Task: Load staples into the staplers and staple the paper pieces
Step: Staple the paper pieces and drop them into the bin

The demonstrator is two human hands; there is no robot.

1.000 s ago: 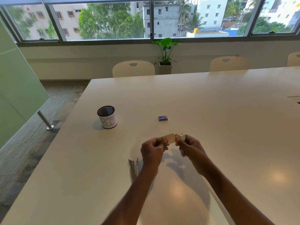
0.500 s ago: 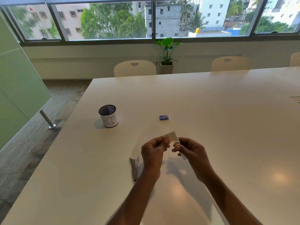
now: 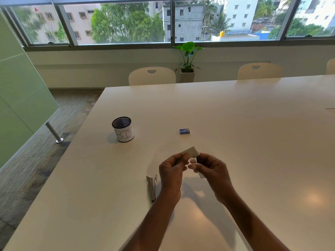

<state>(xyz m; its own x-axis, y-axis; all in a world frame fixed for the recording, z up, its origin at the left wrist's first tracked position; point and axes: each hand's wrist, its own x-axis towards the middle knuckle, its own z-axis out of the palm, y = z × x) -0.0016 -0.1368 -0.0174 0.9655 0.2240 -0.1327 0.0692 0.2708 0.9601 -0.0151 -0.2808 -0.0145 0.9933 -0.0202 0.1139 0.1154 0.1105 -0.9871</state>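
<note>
- The left hand (image 3: pixel 172 171) has its grip pinching the paper piece (image 3: pixel 191 151). The right hand (image 3: pixel 213 173) has its grip curled round a small white stapler (image 3: pixel 201 175).
- A second ago that stapler sat on the paper's corner; now it sits just below, so a staple is likely in.
- A metal stapler (image 3: pixel 152 187) lies on the table (image 3: pixel 253 142) at the hands' 9 o'clock.
- The staple box (image 3: pixel 184 131) lies at 12 o'clock and the bin cup (image 3: pixel 123 130) at 10, with chairs (image 3: pixel 152 76), a plant (image 3: pixel 187 55) and windows (image 3: pixel 117 22) beyond.

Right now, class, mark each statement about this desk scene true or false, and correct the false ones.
1. The left hand pinches a paper piece. True.
2. The blue staple box lies inside the mesh cup. False: it lies on the table, apart from the cup.
3. A metal stapler lies on the table beside the left forearm. True.
4. The right hand is empty. False: it grips a small white stapler.
</note>
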